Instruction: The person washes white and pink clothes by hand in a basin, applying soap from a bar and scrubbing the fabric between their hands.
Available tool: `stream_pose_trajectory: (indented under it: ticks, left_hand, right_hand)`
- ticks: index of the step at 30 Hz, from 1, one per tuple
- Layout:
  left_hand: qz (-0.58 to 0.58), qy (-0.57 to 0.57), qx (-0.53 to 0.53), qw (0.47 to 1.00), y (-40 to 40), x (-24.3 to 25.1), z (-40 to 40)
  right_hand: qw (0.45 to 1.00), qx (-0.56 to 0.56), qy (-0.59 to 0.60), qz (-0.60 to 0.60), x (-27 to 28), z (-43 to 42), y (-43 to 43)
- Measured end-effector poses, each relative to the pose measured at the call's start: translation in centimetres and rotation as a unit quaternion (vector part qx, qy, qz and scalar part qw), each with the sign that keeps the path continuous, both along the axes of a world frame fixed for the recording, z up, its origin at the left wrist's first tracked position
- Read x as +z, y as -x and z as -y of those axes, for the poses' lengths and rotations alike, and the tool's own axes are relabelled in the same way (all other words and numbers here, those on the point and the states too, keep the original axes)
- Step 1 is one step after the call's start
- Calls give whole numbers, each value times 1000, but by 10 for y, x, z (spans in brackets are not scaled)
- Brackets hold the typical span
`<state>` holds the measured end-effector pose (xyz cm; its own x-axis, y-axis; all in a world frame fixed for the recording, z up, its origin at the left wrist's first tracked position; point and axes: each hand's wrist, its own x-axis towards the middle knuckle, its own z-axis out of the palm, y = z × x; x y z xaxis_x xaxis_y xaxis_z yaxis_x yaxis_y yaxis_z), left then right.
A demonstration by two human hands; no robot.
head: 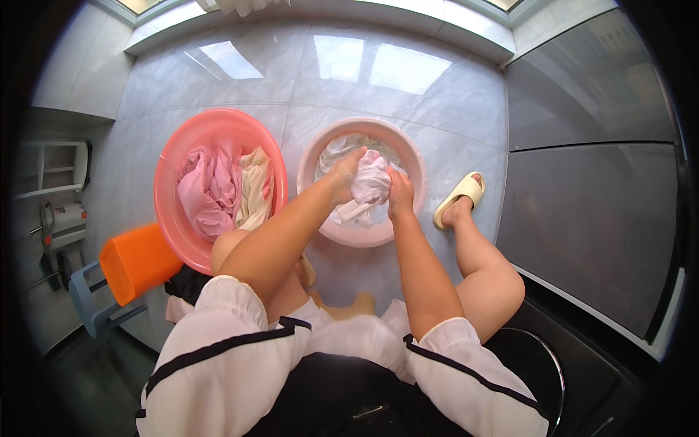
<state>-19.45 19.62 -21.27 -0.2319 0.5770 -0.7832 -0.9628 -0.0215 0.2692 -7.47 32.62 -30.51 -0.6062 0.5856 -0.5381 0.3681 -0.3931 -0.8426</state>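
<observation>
Over a pale pink plastic basin (363, 238) on the floor, both of my hands grip one bunched wet white cloth (371, 183) with a pinkish patch at its top. My left hand (345, 173) holds its left side, and suds show near the wrist. On the right side, my right hand (400, 188) clasps the same cloth. Below them in the basin lie soapy water and more white fabric (341, 148). A flat whitish piece (352, 212) shows under the cloth; what it is I cannot tell.
A larger coral-pink basin (215, 121) to the left holds pink fabric (207, 185) and cream fabric (254, 188). Beside it are an orange plastic container (139, 262) and a blue-grey plastic frame (90, 306). Dark grey cabinet panels (590, 218) border the right side. My slippered foot (461, 202) rests near the basin.
</observation>
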Motion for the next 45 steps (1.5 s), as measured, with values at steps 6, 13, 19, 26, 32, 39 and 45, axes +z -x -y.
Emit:
stream_pose_trajectory:
  ticks: [6, 13, 19, 26, 32, 39, 45]
  left_hand:
    - [-32, -32, 11, 999, 9, 16, 29]
    - [41, -25, 3, 999, -13, 31, 34]
    - [43, -7, 6, 999, 2, 0, 42]
    - [-25, 164, 78, 983, -3, -14, 9]
    - [-195, 141, -64, 968, -12, -16, 5]
    - [21, 23, 8, 999, 9, 52, 6]
    - [-328, -36, -83, 941, 11, 78, 11]
  right_hand:
    - [939, -87, 289, -163, 54, 15, -5]
    - [979, -33, 115, -167, 100, 57, 19]
    - [923, 72, -373, -65, 109, 137, 28]
    - [931, 66, -353, 61, 62, 62, 52]
    - [922, 91, -371, 58, 40, 32, 40]
    - [967, 20, 236, -93, 78, 6, 22]
    - [831, 99, 529, -142, 148, 6, 9]
